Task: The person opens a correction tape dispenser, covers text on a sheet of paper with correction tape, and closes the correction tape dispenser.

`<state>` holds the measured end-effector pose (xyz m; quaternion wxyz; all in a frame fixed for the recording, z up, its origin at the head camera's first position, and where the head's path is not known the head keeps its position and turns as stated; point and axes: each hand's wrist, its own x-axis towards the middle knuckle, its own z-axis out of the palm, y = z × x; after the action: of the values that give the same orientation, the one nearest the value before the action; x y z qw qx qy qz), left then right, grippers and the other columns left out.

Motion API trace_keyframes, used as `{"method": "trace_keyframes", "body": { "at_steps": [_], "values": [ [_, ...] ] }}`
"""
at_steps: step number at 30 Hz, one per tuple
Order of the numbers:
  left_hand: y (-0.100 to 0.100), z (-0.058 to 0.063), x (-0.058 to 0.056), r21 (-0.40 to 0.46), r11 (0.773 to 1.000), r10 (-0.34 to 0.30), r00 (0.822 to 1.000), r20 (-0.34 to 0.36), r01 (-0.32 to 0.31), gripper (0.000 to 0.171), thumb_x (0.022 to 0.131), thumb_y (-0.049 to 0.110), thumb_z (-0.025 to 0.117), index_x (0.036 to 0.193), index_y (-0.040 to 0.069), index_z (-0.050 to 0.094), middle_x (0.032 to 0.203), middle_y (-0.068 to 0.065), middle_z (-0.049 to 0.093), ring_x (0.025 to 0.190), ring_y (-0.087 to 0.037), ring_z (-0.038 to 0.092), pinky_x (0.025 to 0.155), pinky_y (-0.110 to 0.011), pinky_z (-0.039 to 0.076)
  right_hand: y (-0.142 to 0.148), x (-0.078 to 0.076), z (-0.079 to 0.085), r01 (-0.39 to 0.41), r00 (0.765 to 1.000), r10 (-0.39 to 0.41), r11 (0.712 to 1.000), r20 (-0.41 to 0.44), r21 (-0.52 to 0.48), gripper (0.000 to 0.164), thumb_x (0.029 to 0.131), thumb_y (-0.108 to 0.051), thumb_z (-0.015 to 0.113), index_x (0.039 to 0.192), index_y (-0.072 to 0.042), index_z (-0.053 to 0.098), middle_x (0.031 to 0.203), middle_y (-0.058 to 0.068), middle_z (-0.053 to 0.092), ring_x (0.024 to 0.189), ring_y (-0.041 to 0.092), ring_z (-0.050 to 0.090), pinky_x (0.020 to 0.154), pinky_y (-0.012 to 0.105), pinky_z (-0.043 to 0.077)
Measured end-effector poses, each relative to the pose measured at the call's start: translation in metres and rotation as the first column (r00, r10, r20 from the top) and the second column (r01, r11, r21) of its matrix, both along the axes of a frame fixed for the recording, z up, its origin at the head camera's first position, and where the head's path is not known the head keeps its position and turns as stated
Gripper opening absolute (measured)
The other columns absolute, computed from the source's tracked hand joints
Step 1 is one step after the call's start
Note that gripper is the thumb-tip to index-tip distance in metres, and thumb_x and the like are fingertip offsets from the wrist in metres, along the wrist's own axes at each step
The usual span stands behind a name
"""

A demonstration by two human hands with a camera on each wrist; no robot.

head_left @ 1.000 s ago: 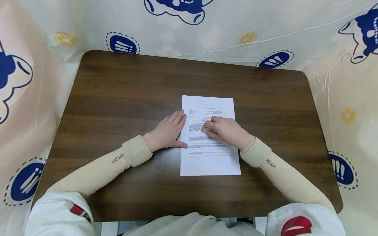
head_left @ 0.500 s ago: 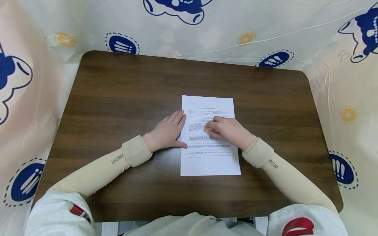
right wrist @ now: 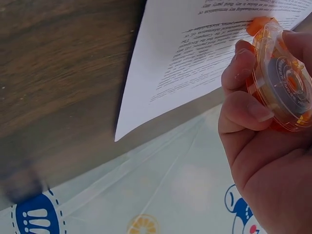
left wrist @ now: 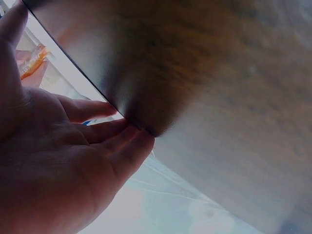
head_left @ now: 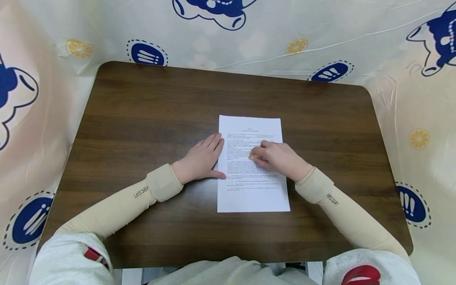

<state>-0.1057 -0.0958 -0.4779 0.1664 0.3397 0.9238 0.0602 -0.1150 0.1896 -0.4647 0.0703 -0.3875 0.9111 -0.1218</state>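
Hanging at the far left and running round behind the work, a whitish plastic curtain (head_left: pixel 53 118) carries navy-blue motifs and yellow citrus slices. Within it stands a dark brown wood-grain table (head_left: pixel 142 111) with rounded corners. From the left comes a cream fabric oversleeve with small black lettering (head_left: pixel 121 202), reaching to the left hand (head_left: pixel 201 160). That hand lies palm down, fingers straight and close together, thumb spread away from them; it grips nothing, and its index finger and thumb rest on the left edge of a white rectangular sheet of printed paper (head_left: pixel 231 202). The paper lies flat on the table. Over the middle of its printed lines is a clear orange plastic tape dispenser with a round reel (right wrist: pixel 285 80); whether its tip presses on the paper, I cannot tell. The right hand (head_left: pixel 279 158) pinches the dispenser between thumb and curled fingers, closed snugly about its sides. Beyond, a matching cream oversleeve (head_left: pixel 356 215) slants down to the right.
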Motion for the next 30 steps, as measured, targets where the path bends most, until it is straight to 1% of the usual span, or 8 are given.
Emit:
{"method": "trace_keyframes", "body": {
  "at_steps": [6,14,22,26,30],
  "values": [
    [0.0,-0.001,0.0,-0.004,1.0,0.002,1.0,0.007,-0.002,0.118,0.086,0.07,0.072,0.16,-0.01,0.026,0.169,-0.029,0.021,0.156,-0.044,0.023,0.123,-0.054,0.029,0.005,0.002,0.001,0.005,1.0,-0.004,1.0,-0.016,0.004,0.015,0.096,-0.021,0.077,0.109,-0.013,0.078,0.082,0.003,0.062,0.058,0.012,0.05,0.05,0.025,0.043],
    [0.001,-0.001,-0.001,-0.015,1.0,0.007,1.0,0.013,-0.007,0.119,0.085,0.071,0.072,0.16,-0.009,0.025,0.169,-0.028,0.02,0.156,-0.044,0.022,0.123,-0.054,0.028,0.01,0.002,0.002,0.013,1.0,-0.012,1.0,-0.015,0.022,0.019,0.096,-0.022,0.078,0.113,-0.013,0.078,0.086,0.005,0.065,0.059,0.013,0.052,0.05,0.026,0.042],
    [0.002,-0.002,-0.002,-0.016,1.0,0.011,1.0,0.028,-0.01,0.119,0.085,0.07,0.072,0.161,-0.009,0.024,0.17,-0.028,0.018,0.156,-0.044,0.021,0.123,-0.054,0.027,0.016,0.002,0.001,0.013,1.0,-0.013,1.0,-0.027,0.014,0.018,0.096,-0.021,0.078,0.112,-0.013,0.078,0.085,0.005,0.064,0.058,0.013,0.051,0.05,0.026,0.042],
    [0.002,-0.003,-0.002,-0.017,1.0,0.01,1.0,0.026,-0.01,0.119,0.086,0.07,0.072,0.161,-0.009,0.024,0.17,-0.027,0.018,0.156,-0.044,0.021,0.124,-0.054,0.027,0.019,0.002,0.001,0.014,1.0,-0.014,1.0,-0.018,0.008,0.019,0.096,-0.021,0.078,0.112,-0.012,0.077,0.085,0.006,0.064,0.058,0.013,0.051,0.05,0.026,0.041],
    [0.0,-0.003,-0.001,0.004,1.0,-0.002,1.0,-0.002,0.002,0.118,0.086,0.07,0.072,0.159,-0.011,0.027,0.168,-0.03,0.021,0.155,-0.044,0.024,0.122,-0.053,0.029,0.021,0.002,0.001,0.024,1.0,-0.024,0.999,-0.003,0.023,0.02,0.096,-0.022,0.078,0.114,-0.013,0.077,0.087,0.006,0.065,0.059,0.013,0.052,0.05,0.026,0.041]
  ]
}}
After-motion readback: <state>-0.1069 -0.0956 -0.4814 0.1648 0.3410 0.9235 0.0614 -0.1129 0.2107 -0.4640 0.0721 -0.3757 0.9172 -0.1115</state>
